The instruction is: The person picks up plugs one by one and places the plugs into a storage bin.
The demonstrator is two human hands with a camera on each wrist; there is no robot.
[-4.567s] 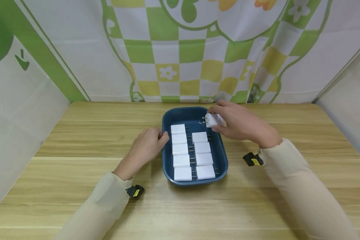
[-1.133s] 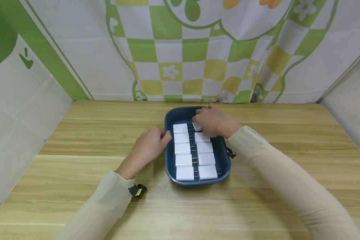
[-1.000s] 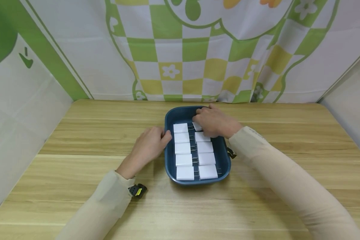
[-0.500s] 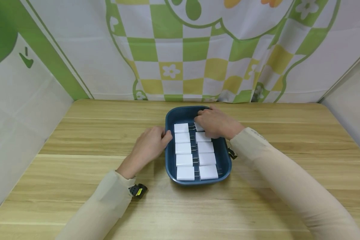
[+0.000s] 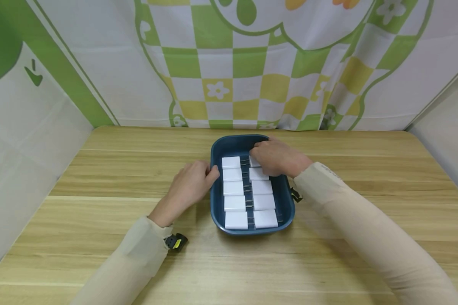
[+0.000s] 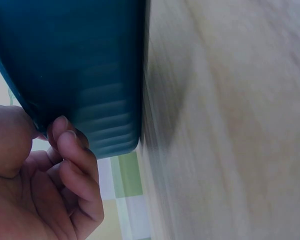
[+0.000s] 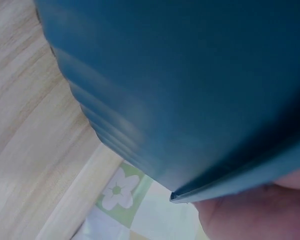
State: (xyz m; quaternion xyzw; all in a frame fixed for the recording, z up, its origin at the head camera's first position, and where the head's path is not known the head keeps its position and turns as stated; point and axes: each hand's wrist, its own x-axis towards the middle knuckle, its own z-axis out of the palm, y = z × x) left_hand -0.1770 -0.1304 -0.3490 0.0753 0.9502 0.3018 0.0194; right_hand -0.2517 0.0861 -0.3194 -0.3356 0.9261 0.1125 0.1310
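Observation:
A dark blue tray [image 5: 252,232] holds white plug adapters in two columns, their metal prongs pointing right. My left hand [image 5: 188,184] pinches the tray's left rim; in the left wrist view, thumb and fingers [image 6: 72,150] meet at the rim with the fingers curled. My right hand [image 5: 276,156] reaches over the right rim and grips the rearmost plug adapter [image 5: 254,162] of the right column, mostly covered by the hand. In front of it lies another white adapter [image 5: 258,174]. The right wrist view shows mainly the tray's outer wall [image 7: 165,100], which hides the fingertips.
The tray stands on a wood-grain table [image 5: 137,148]. Behind the table's back edge hangs a green, white and yellow checked cloth [image 5: 248,63]. White panels [image 5: 23,140] flank the table on both sides. A black wrist device [image 5: 176,242] sits at the left cuff.
My right hand has brought the white adapter from above the tray's right rim down to the back of the right column. Over the last second it shifts slightly right. My left hand stays at the rim.

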